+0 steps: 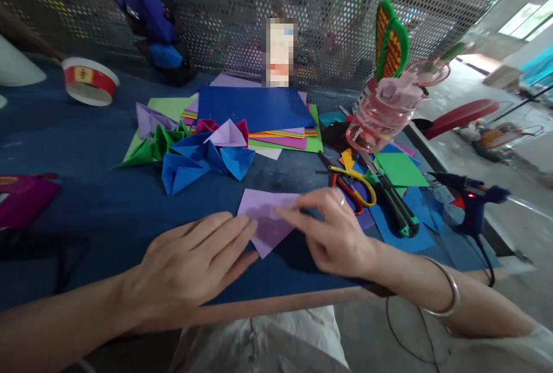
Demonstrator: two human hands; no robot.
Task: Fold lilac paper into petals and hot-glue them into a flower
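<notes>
A light purple sheet of paper (264,217), folded into a triangle, lies near the front edge of the blue table (86,189). My left hand (194,263) lies flat with its fingertips pressing the paper's left side. My right hand (332,235) pinches the paper's right edge between thumb and fingers. A ring and a silver bangle (447,295) are on the right hand and wrist.
Folded paper shapes in blue, green and purple (194,151) sit behind the sheet. A stack of coloured paper (259,111) lies further back. Scissors (352,183), a utility knife (395,200), a glue gun (473,200) and a pink bottle (382,114) are at right. A red-white bowl (88,80) lies tipped at left.
</notes>
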